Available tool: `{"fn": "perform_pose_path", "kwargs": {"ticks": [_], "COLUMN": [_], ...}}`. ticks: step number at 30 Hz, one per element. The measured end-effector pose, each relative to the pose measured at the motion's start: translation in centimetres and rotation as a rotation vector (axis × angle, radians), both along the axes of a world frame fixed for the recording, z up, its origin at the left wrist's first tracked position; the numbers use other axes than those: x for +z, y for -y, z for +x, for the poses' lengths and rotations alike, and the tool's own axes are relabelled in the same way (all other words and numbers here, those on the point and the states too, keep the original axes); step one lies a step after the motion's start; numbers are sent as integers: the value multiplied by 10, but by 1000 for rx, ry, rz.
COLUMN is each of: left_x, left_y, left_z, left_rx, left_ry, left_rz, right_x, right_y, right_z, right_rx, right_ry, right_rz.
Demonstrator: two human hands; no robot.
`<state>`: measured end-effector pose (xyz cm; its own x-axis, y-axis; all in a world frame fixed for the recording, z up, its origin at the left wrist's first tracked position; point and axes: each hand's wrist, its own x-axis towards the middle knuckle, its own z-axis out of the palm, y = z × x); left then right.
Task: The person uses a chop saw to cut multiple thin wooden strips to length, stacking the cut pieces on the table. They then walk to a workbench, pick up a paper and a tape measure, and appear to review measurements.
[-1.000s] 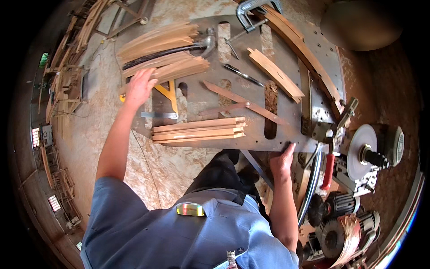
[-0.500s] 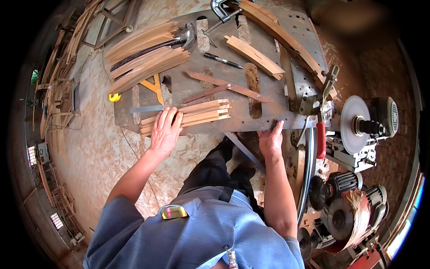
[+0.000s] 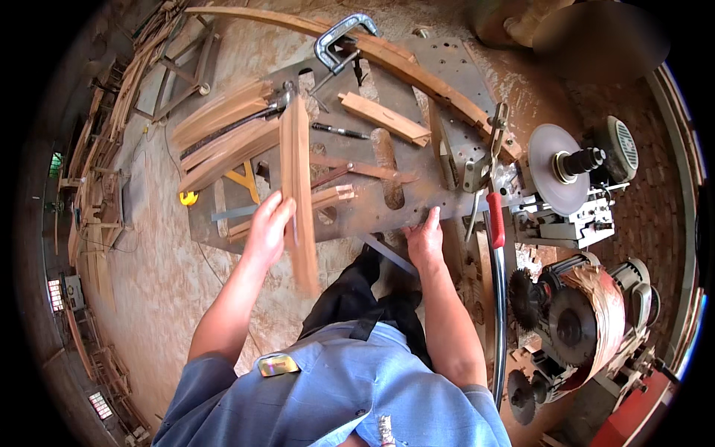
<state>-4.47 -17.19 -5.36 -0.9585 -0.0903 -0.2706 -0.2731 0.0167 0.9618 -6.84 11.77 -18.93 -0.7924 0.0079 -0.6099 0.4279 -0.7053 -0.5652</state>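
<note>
My left hand is closed round a long, flat wooden strip, which is raised above the metal table and smeared by motion. Below it, shorter strips with notched ends lie along the front edge, partly hidden by my left hand and the raised strip. At that same edge, my right hand grips the tabletop, one digit on top and the other fingers mostly hidden beneath. Behind the strip lie a hinged wooden gauge, a black pen and a tenoned wooden piece.
Stacked strips and a hammer lie far left, near a yellow-handled square. A C-clamp grips a curved beam at the back. To the right stand a red-handled toggle clamp, a disc machine and toothed saw blades.
My left hand has lifted a strip off the front pile and swung it lengthwise away from me. My right hand stays at the table edge. The whole view has shifted.
</note>
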Motion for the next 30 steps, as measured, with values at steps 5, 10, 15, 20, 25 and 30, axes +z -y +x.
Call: {"fn": "perform_pose_path", "kwargs": {"ticks": [5,10,15,20,25,30], "left_x": [3,-10,-93,-91,-2,-2], "left_y": [-63,-153,-227,-232,-259,-245], "left_z": [-37,-49,0,-19,-10,-33], "left_rx": [2,153,115,-73,-596,-993], "left_ry": [229,234,171,-118,-219,-1130], "left_rz": [823,379,119,-755,-1354,-1337], "right_x": [3,11,-40,-51,-33,-41], "right_y": [-15,-47,-109,-112,-131,-137], "right_z": [44,92,179,176,189,187], "right_rx": [-12,10,0,-18,-60,-56], "right_ry": [21,17,2,-8,-6,-92], "right_rz": [1,25,0,62,118,191]}}
